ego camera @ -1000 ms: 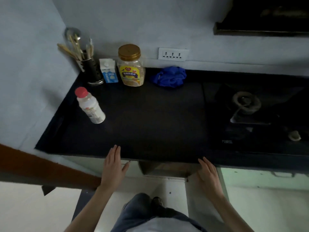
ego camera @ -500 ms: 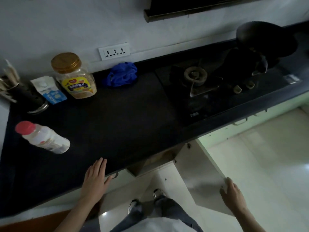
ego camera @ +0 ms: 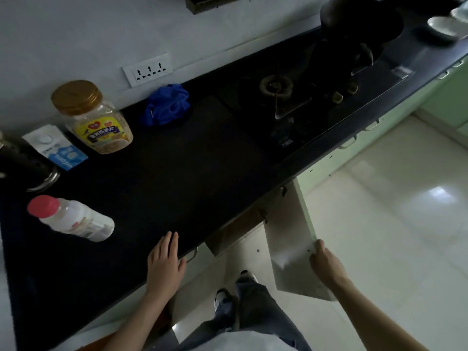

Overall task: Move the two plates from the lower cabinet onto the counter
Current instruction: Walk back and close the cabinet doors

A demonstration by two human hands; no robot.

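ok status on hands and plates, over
Left hand flat on counter edge. Right hand holds edge of open cabinet door. Plates not in view. Bottle on counter by left hand.

Left hand [ego camera: 166, 262] rests flat on the counter [ego camera: 177, 173]; right hand [ego camera: 326, 262] holds the open cabinet door [ego camera: 288, 229].

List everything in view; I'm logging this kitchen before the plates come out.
Matte black counter: one, black, along wall.
Clear plastic jar, gold lid: one, yellow label, counter's back left.
Cardboard carton: one, blue-white, left of jar.
Crumpled cloth: one, blue, right of jar.
Plastic bottle, red cap: one, white, counter's front left.
Round wok: one, black, on hob, far right.
Flat cabinet door: one, pale grey, open below counter.
Left hand: one, flat on counter edge.
Right hand: one, grips door's edge.
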